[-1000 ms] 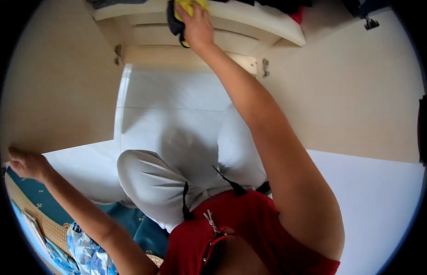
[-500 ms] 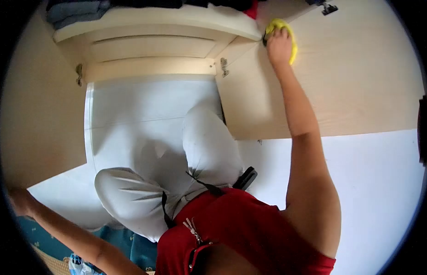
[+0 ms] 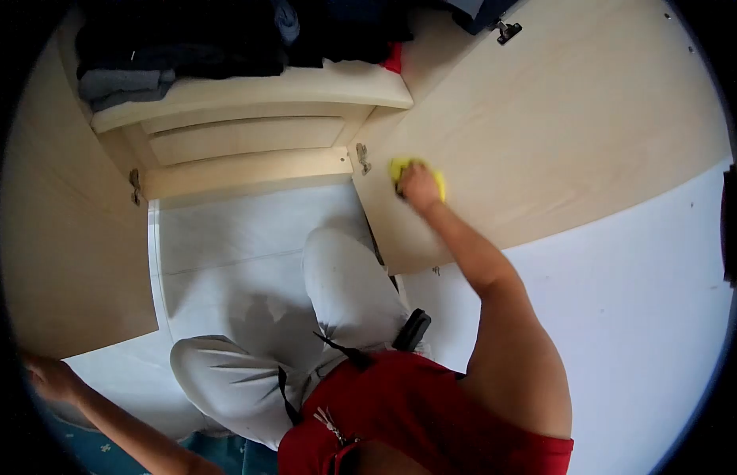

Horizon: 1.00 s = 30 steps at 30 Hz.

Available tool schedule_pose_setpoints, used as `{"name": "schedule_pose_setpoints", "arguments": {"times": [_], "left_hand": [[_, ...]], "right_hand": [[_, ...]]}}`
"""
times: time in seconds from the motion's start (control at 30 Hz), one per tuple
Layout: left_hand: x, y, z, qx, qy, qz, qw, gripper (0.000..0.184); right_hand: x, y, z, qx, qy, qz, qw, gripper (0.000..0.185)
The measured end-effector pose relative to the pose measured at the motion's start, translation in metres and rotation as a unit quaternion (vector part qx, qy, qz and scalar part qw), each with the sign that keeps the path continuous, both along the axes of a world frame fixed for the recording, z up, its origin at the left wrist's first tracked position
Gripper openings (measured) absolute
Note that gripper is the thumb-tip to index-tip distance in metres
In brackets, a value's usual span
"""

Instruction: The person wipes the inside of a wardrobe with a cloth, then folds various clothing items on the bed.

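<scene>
My right hand (image 3: pixel 420 188) is closed on a yellow cloth (image 3: pixel 440 181) and presses it against the inner face of the right wooden door (image 3: pixel 543 134), beside the lower hinge (image 3: pixel 363 158). A small dark part shows at the cloth's left side. At the far left, my left hand (image 3: pixel 52 380) is by the bottom outer corner of the left wooden door (image 3: pixel 83 261). Its fingers are lost in the dark rim of the view, so its grip is unclear.
Between the doors, a cupboard shelf (image 3: pixel 250 95) bears folded dark clothes (image 3: pixel 178 47). Below it is a drawer-like panel (image 3: pixel 250 138). My bent knees (image 3: pixel 345 277) are over the pale tiled floor (image 3: pixel 226 214). Patterned teal fabric (image 3: pixel 107 451) lies at the lower left.
My right hand has swept the yellow cloth down and left across the door, from beside the shelf to near the lower hinge. More of the clothes now shows. My left hand stays by the left door.
</scene>
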State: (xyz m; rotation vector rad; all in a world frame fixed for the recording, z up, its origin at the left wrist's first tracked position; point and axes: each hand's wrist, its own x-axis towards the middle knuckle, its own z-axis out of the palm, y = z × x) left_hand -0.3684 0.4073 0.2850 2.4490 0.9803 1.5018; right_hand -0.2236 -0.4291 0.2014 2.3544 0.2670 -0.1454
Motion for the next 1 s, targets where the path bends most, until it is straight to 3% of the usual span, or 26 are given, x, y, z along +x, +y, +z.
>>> {"name": "schedule_pose_setpoints", "arguments": {"times": [0.03,0.1,0.2,0.3,0.33,0.37,0.4,0.47,0.5,0.53,0.6,0.67,0.8,0.87,0.93,0.97,1.0], "left_hand": [[0.001,0.001,0.0,0.012,0.018,0.016,1.0,0.032],[0.0,0.001,0.004,0.049,0.064,0.059,0.995,0.032],[0.003,0.0,0.012,0.123,0.159,0.152,0.968,0.031],[0.01,-0.007,0.018,0.196,0.255,0.243,0.915,0.03],[0.011,-0.01,0.021,0.214,0.277,0.269,0.897,0.03],[0.013,-0.012,0.021,0.23,0.302,0.292,0.878,0.03],[0.013,-0.014,0.022,0.246,0.322,0.314,0.858,0.029],[0.014,-0.018,0.026,0.267,0.354,0.348,0.826,0.029],[0.013,-0.019,0.029,0.276,0.369,0.364,0.81,0.029],[0.012,-0.02,0.032,0.283,0.379,0.375,0.797,0.028],[0.011,-0.023,0.039,0.297,0.405,0.403,0.765,0.028],[0.016,-0.035,0.043,0.3,0.43,0.424,0.738,0.028],[0.02,-0.059,0.052,0.287,0.397,0.411,0.769,0.031],[0.007,-0.012,0.047,0.305,0.244,0.262,0.883,0.035],[-0.001,0.013,0.047,0.287,0.097,0.078,0.95,0.038],[0.002,-0.002,0.049,0.19,0.018,-0.005,0.982,0.038],[0.009,-0.023,0.05,0.067,-0.093,-0.119,0.986,0.039]], "right_hand": [[0.022,-0.018,0.008,0.029,-0.114,0.015,0.993,0.03],[0.05,-0.018,0.07,-0.003,-0.23,0.064,0.971,0.035],[0.071,0.005,0.134,0.066,-0.303,0.057,0.949,0.035],[0.063,-0.003,0.098,-0.015,-0.23,0.062,0.971,0.035],[0.054,0.0,0.073,-0.072,-0.141,0.01,0.987,0.035],[0.033,0.002,0.05,-0.057,-0.073,0.028,0.995,0.035],[0.019,-0.008,-0.001,0.005,-0.102,0.005,0.995,0.034],[-0.025,-0.004,-0.063,-0.035,0.103,0.012,0.994,0.029],[-0.056,-0.001,-0.09,0.011,0.102,-0.002,0.995,0.028],[-0.089,-0.004,-0.109,0.018,0.108,0.083,0.991,0.027],[-0.134,-0.009,-0.134,0.049,0.267,0.053,0.961,0.025],[-0.165,-0.002,-0.125,0.068,0.331,0.058,0.939,0.024],[-0.16,0.0,-0.132,0.041,0.389,-0.023,0.92,0.023],[-0.13,0.011,-0.121,0.073,0.318,-0.002,0.945,0.029],[-0.087,0.012,-0.123,0.111,0.25,-0.016,0.962,0.034],[-0.064,-0.01,-0.161,0.049,0.196,0.003,0.979,0.036],[-0.044,-0.009,-0.157,0.05,0.164,0.043,0.984,0.024]]}}
